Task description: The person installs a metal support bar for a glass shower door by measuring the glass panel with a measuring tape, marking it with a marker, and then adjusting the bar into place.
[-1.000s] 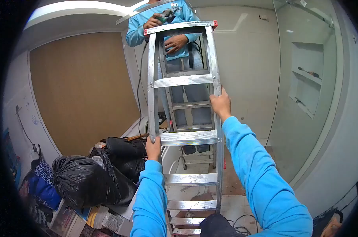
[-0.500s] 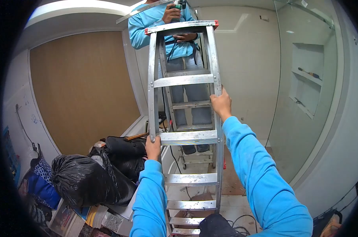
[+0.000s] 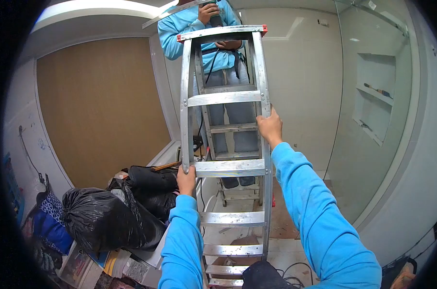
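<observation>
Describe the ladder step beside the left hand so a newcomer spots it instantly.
Find the metal ladder with red top corners, mid-view. On its near side, below the top bar, this step is the second one down. Unlike its neighbours, it has the left hand right at its end.

Silver on the ladder [image 3: 228, 168], red on its end caps [image 3: 264, 30]; left of the ladder, glossy black on the bag [image 3: 100, 216] and tan on the panel [image 3: 98, 111].

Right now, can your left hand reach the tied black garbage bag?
Probably not without letting go: the left hand holds the aluminum stepladder's side rail, though the garbage bag sits nearby, apparently unobstructed.
</observation>
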`<state>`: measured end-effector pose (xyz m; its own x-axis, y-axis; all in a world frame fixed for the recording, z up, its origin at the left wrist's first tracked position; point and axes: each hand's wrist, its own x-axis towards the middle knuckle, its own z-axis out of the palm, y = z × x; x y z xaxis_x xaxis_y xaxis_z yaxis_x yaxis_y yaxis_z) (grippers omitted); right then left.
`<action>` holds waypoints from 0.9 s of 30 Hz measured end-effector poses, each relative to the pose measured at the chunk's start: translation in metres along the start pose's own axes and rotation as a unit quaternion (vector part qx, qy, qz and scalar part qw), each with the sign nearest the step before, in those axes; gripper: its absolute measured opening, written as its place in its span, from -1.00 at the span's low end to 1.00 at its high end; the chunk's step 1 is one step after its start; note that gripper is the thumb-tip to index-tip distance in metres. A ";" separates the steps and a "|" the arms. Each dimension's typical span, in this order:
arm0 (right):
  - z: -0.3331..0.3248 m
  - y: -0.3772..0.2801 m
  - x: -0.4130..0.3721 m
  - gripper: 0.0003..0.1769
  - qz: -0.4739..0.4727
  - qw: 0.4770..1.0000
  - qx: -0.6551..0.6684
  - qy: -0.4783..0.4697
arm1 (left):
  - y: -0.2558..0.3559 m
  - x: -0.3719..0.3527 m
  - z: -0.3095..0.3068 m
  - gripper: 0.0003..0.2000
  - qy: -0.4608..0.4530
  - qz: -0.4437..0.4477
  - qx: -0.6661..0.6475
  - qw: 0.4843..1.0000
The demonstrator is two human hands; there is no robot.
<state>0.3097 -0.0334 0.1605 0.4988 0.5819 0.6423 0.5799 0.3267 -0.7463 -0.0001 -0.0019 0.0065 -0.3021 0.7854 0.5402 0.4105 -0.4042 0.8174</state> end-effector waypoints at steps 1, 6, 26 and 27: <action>-0.001 -0.001 -0.001 -0.31 -0.003 1.000 0.001 0.000 | 0.001 -0.001 -0.001 -0.59 -0.001 -0.006 0.004 1.000; -0.002 -0.004 -0.002 -0.30 -0.006 1.000 0.002 -0.001 | 0.001 0.000 0.000 -0.59 -0.002 -0.017 0.010 1.000; -0.002 -0.004 -0.003 -0.33 -0.010 1.000 0.012 0.005 | 0.000 0.000 -0.001 -0.56 -0.001 -0.026 0.013 1.000; -0.001 -0.002 -0.002 -0.33 -0.010 1.000 0.011 0.004 | -0.001 0.000 -0.001 -0.56 -0.002 -0.026 0.013 1.000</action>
<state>0.3076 -0.0359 0.1606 0.4929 0.5687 0.6585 0.5750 0.3551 -0.7371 -0.0008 -0.0019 0.0062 -0.3212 0.8070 0.4956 0.4170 -0.3493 0.8391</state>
